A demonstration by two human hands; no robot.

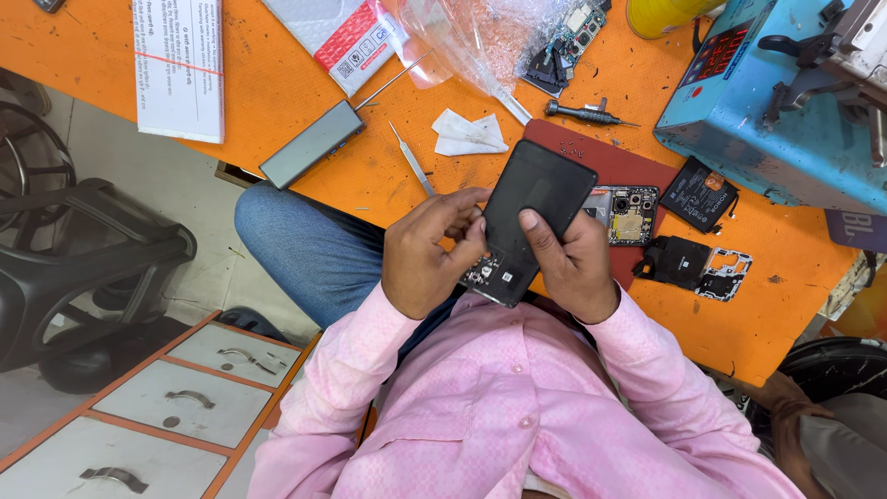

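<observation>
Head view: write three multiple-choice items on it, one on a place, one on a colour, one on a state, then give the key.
1. Where does the screwdriver lie?
A. on the orange table, beyond the red mat
B. in a drawer
C. on the floor

2. What colour is the person's shirt?
A. blue
B. pink
C. white

3. How is the phone held?
A. flat on the mat, untouched
B. by one hand only
C. by both hands, clear of the table

Key: 1 A, it rests on the table past the mat's far edge. 2 B, both sleeves are pink. 3 C, the left hand and right hand grip its lower end above the lap.
</observation>
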